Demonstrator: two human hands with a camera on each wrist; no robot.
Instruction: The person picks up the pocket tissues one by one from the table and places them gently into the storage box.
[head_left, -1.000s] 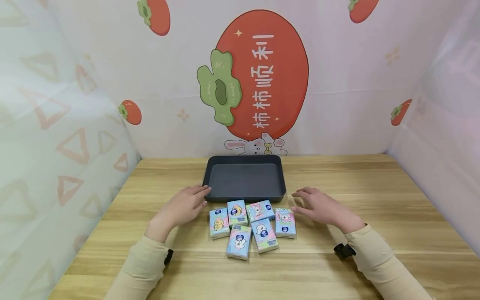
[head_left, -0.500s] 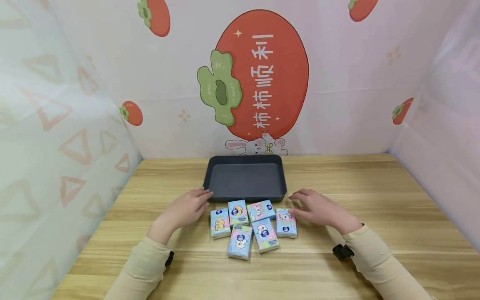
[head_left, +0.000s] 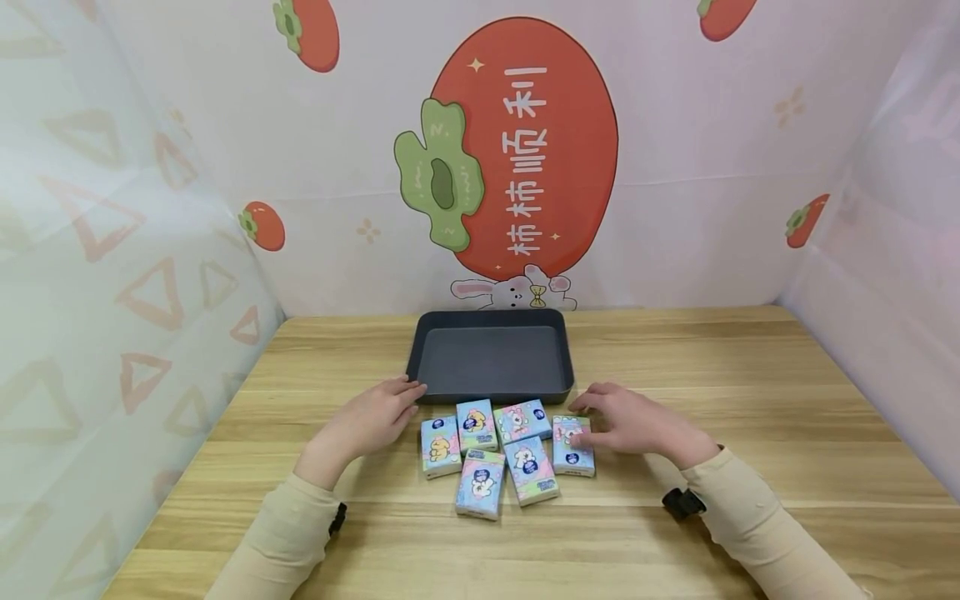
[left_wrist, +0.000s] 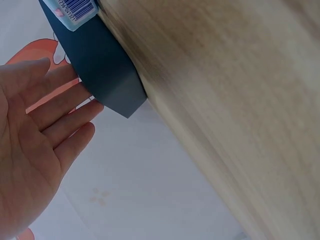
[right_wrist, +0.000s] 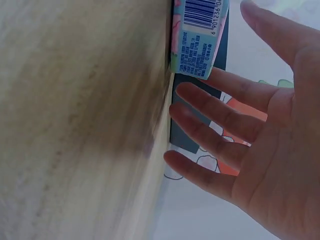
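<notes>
Several small pocket tissue packs lie in a loose cluster, printed blue and pink with cartoon animals. My right hand hovers at the rightmost tissue pack, thumb over its upper face and fingers by its far edge. In the right wrist view, the thumb stands apart from that pack's barcode side and the fingers are spread. My left hand has relaxed, nearly straight fingers at the front left corner of the dark grey tray. Nearest to that hand is the leftmost tissue pack.
The shallow rectangular tray stands behind the packs on a wood-grain table. A white cloth backdrop with printed persimmons rises at the back edge, with cloth sides left and right. Each wrist wears a dark strap piece.
My right hand has moved slightly left, its thumb coming over the rightmost tissue pack. The left hand stays nearly still by the tray corner; the packs lie as before.
</notes>
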